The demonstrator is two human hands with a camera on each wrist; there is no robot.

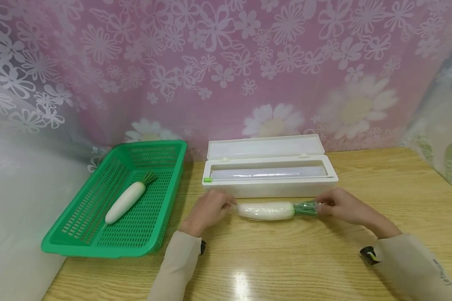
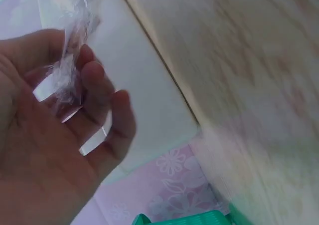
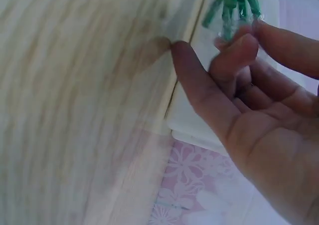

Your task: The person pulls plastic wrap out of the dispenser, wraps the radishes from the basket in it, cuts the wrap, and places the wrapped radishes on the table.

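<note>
A white radish (image 1: 267,211) wrapped in clear plastic film lies lengthwise between both hands, in front of the white box. At its tip end my left hand (image 1: 210,209) pinches a twisted tail of film (image 2: 67,78) between thumb and fingers. My right hand (image 1: 340,205) pinches the film at the leafy end, where trimmed green stalks (image 3: 238,3) show through the wrap. Some fingers of the right hand stretch away from the pinch, toward the tabletop.
Behind the radish stands a white film box (image 1: 269,190), lid raised, with a roll of cling film (image 1: 267,173) inside. A green plastic basket (image 1: 98,251) on the left holds an unwrapped radish (image 1: 126,202). A pink flowered curtain (image 1: 226,83) hangs behind the wooden table (image 1: 286,267).
</note>
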